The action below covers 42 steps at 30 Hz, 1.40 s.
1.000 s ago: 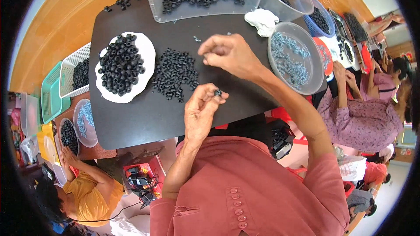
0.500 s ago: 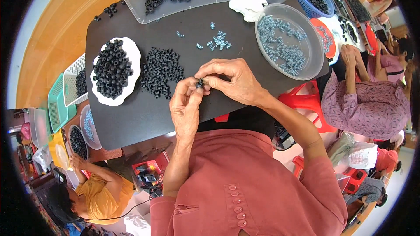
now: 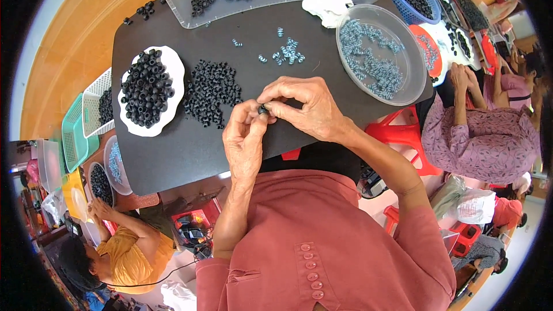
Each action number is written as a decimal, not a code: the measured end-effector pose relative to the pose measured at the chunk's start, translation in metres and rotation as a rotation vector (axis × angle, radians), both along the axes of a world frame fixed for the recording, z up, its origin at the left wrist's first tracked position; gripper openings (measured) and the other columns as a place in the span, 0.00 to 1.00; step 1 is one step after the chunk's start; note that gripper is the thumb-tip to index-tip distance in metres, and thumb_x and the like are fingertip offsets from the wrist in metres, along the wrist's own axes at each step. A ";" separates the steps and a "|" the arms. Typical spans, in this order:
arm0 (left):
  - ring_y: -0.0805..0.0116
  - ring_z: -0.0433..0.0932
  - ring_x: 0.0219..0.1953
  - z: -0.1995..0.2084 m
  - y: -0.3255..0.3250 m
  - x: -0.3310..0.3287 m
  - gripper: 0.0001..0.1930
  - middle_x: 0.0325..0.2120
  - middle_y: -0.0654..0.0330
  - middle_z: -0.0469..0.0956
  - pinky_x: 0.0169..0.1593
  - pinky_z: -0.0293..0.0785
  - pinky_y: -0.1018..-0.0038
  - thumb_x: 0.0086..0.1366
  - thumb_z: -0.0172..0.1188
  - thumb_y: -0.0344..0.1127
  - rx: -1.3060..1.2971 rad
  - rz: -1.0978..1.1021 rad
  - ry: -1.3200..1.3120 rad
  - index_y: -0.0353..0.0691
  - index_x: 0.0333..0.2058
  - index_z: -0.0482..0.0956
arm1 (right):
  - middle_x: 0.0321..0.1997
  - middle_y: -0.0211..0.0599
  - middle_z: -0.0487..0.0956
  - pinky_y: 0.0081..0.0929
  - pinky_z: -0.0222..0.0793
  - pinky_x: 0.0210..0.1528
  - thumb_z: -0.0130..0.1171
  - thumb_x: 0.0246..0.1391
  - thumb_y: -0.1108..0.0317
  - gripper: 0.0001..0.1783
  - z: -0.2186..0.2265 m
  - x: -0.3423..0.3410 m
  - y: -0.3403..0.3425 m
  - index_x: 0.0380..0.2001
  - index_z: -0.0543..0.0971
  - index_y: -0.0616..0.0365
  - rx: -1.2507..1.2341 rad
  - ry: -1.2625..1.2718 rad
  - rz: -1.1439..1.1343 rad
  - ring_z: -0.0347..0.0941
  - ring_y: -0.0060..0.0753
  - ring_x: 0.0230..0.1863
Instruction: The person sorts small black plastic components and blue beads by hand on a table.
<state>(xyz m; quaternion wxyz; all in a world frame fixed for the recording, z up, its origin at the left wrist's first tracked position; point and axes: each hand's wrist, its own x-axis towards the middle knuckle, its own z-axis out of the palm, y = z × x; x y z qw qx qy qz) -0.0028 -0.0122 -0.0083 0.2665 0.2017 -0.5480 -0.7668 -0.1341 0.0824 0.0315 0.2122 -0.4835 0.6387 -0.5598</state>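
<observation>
Both hands meet over the near edge of the dark table [image 3: 167, 161]. My left hand [image 3: 245, 141] is closed, its thumb and fingers pinching a small round black plastic part [image 3: 262, 110] with a hollow. From the other side my right hand [image 3: 308, 106] closes thumb and forefinger on the same part; whether they also hold a smaller piece is hidden. To the left lies a heap of small black plastic pieces [image 3: 213, 89]. Beyond it stands a scalloped white plate [image 3: 176, 69] piled with round black parts [image 3: 147, 92]. Small light-blue metallic coil springs [image 3: 288, 53] lie scattered beyond my hands.
A clear round tub [image 3: 412, 66] of springs stands at the right, beside a white cloth [image 3: 327, 8]. A clear bin [image 3: 253, 11] of black parts sits at the far edge. Co-workers sit left, in a yellow shirt [image 3: 135, 256], and right, in a purple patterned top [image 3: 481, 138].
The black part has turned slightly between my fingers; my hands stay in nearly the same place. The co-worker at the left has shifted slightly.
</observation>
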 end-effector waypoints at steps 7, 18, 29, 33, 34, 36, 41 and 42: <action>0.76 0.75 0.36 0.002 -0.001 0.000 0.07 0.32 0.64 0.74 0.44 0.72 0.77 0.65 0.52 0.23 0.019 -0.021 0.035 0.32 0.41 0.73 | 0.35 0.37 0.80 0.21 0.73 0.34 0.58 0.50 0.81 0.09 -0.006 0.007 -0.001 0.36 0.80 0.64 -0.086 0.023 -0.041 0.77 0.24 0.32; 0.77 0.74 0.34 0.000 -0.003 0.001 0.06 0.31 0.65 0.73 0.43 0.73 0.78 0.65 0.53 0.24 -0.012 -0.039 -0.008 0.32 0.40 0.73 | 0.39 0.39 0.75 0.21 0.73 0.33 0.55 0.54 0.82 0.08 -0.018 0.007 0.001 0.38 0.78 0.68 -0.108 -0.169 0.035 0.74 0.23 0.32; 0.78 0.72 0.34 0.001 -0.003 -0.002 0.04 0.31 0.66 0.71 0.42 0.73 0.78 0.64 0.53 0.22 0.061 -0.068 0.043 0.34 0.37 0.72 | 0.35 0.34 0.77 0.18 0.71 0.30 0.56 0.53 0.82 0.07 -0.030 0.009 -0.001 0.35 0.79 0.65 -0.205 -0.341 0.012 0.73 0.19 0.29; 0.79 0.71 0.34 -0.001 -0.002 -0.001 0.03 0.31 0.66 0.70 0.42 0.73 0.78 0.64 0.53 0.22 0.026 -0.060 0.033 0.34 0.37 0.71 | 0.35 0.35 0.77 0.19 0.72 0.31 0.57 0.51 0.83 0.09 -0.027 0.010 0.000 0.36 0.79 0.64 -0.186 -0.171 -0.023 0.74 0.20 0.31; 0.79 0.71 0.34 0.000 -0.001 -0.002 0.03 0.31 0.67 0.70 0.42 0.72 0.79 0.64 0.53 0.22 0.023 -0.054 0.026 0.34 0.37 0.71 | 0.35 0.35 0.77 0.19 0.72 0.31 0.57 0.51 0.83 0.09 -0.027 0.009 0.001 0.36 0.79 0.64 -0.184 -0.171 -0.023 0.74 0.20 0.31; 0.80 0.71 0.33 -0.001 0.000 -0.002 0.03 0.31 0.67 0.70 0.42 0.72 0.79 0.64 0.53 0.22 0.021 -0.048 0.019 0.34 0.37 0.71 | 0.39 0.40 0.76 0.19 0.73 0.33 0.57 0.53 0.82 0.08 -0.029 0.007 0.002 0.38 0.78 0.68 -0.170 -0.114 0.003 0.74 0.22 0.32; 0.78 0.73 0.34 0.005 -0.006 0.000 0.05 0.30 0.67 0.71 0.43 0.71 0.79 0.64 0.52 0.23 0.087 -0.099 -0.014 0.33 0.38 0.72 | 0.40 0.40 0.75 0.19 0.72 0.33 0.57 0.53 0.82 0.09 -0.030 0.007 0.001 0.38 0.78 0.65 -0.193 -0.148 0.030 0.73 0.21 0.32; 0.78 0.73 0.34 0.004 -0.007 -0.001 0.05 0.30 0.67 0.71 0.43 0.71 0.79 0.64 0.52 0.23 0.086 -0.099 -0.013 0.33 0.38 0.72 | 0.40 0.39 0.75 0.19 0.72 0.33 0.57 0.51 0.83 0.11 -0.030 0.008 0.000 0.39 0.79 0.64 -0.203 -0.178 0.040 0.73 0.20 0.31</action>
